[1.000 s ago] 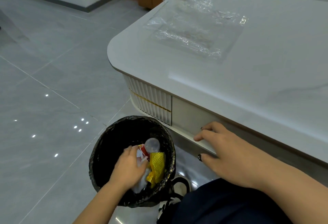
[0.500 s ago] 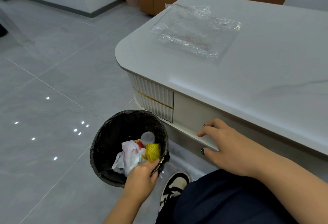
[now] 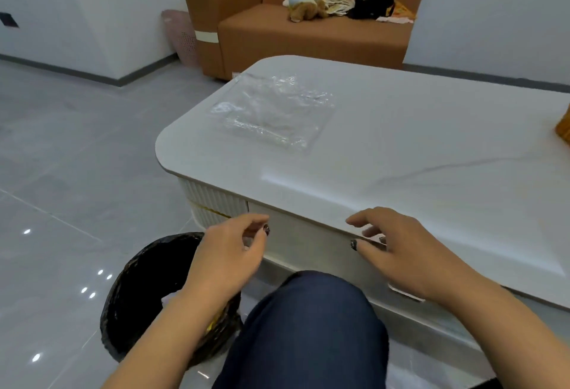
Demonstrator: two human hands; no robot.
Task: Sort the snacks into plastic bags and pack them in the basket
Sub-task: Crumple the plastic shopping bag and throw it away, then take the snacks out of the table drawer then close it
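Neither hand held anything: the left hand [image 3: 226, 253] hovered with its fingers loosely curled and thumb near the fingertips, just in front of the table's side panel [image 3: 296, 234]; whether the fingertips touched that panel could not be told, as the view there was blurred; the right hand [image 3: 398, 246] lay with fingers relaxed and spread at the front edge of the white table [image 3: 416, 154], its fingertips at or just under the rim. Both hands showed dark nail polish; a knee in dark blue trousers [image 3: 308, 327] rose between the forearms. On the far left part of the tabletop a clear plastic bag [image 3: 271, 111] lay flat and crinkled, well apart from both hands. At the right edge of the view a sliver of a woven orange-brown basket [image 3: 563, 129] stood on the table, mostly cut off. On the floor below the left forearm stood a round bin with a black liner [image 3: 145, 290], with a bit of yellow and white showing inside it beside the arm. Beyond the table an orange-brown sofa [image 3: 308, 33] held a heap of small things: a brown plush toy [image 3: 307, 10], some pale packets and a black item [image 3: 371, 3]; a pink perforated container [image 3: 182, 37] stood on the grey tiled floor [image 3: 77, 157] beside the sofa's arm.
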